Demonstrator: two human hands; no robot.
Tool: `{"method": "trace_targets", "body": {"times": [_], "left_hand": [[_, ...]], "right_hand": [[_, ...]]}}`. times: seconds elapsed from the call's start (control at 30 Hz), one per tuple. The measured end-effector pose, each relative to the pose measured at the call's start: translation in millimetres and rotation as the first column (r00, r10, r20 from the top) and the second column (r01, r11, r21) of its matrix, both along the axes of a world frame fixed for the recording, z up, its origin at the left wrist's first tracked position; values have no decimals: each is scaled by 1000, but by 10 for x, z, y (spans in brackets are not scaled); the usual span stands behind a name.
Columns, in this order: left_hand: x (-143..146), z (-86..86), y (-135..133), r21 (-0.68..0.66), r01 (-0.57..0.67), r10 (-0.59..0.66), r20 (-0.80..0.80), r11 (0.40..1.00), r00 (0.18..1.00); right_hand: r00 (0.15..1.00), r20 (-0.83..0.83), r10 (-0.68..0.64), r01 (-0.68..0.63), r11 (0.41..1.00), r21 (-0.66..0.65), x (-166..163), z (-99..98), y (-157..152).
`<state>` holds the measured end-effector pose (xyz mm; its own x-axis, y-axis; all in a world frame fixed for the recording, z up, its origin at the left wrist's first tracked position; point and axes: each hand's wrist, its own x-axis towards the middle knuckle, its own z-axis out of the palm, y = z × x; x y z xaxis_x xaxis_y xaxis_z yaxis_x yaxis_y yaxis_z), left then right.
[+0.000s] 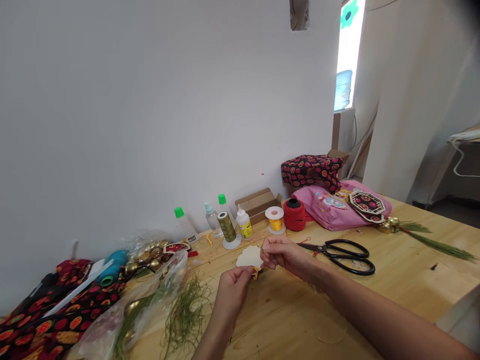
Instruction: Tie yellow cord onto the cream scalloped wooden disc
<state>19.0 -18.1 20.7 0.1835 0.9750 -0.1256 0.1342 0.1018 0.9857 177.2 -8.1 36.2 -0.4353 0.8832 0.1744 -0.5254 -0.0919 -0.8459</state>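
Fingers (267, 251) of the right hand (283, 254) are closed in a pinch on the right edge of a scalloped cream cutout (248, 256), held just above the wooden table (393, 285) near its centre. The left hand (233, 286) sits nearer and to the left, thumb and forefinger closed on a short yellow cord end (256, 273) at the cutout's near edge. Whether the cord is already fixed to the cutout cannot be told. In my judgement the edge grip leaves the flat face exposed, and the two hands close together keep the small parts steady. Black scissors (339, 256) lie flat just right of the right hand, within easy reach. Supplies stand upright in a row at the far edge by the wall: an olive thread cone (227, 227), a small glue bottle (245, 224), a yellow cord spool (275, 219) and a red cord spool (294, 214). Loose green fibre strands (185, 312) lie at near left. A pink bag (326, 202) lies at far right, well apart from the hands.
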Motion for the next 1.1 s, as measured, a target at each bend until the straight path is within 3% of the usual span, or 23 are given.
{"method": "trace_targets", "body": {"times": [0.1, 0.27, 0.53, 0.8, 0.97, 1.1], "left_hand": [[-15, -41, 22, 0, 69, -69, 28, 998, 997], [-49, -53, 40, 86, 47, -37, -118, 995, 992], [-108, -12, 71, 122, 73, -68, -42, 990, 997], [-46, -25, -1, 127, 176, -161, -122, 976, 979], [-18, -47, -9, 148, 193, -175, -124, 970, 977], [-4, -11, -35, 141, 281, -258, -163, 949, 952]], "right_hand": [[999, 0, 47, -47, 999, -21, 1, 17, -30], [993, -37, 114, -116, 991, -59, 5, 3, -35], [984, -174, 30, -44, 996, -74, 16, 37, -15], [965, -263, 17, -77, 973, -219, -16, -49, 20], [951, -310, -16, -101, 929, -357, -46, -109, 66], [949, -312, -46, -79, 923, -378, -61, -167, 91]]}}
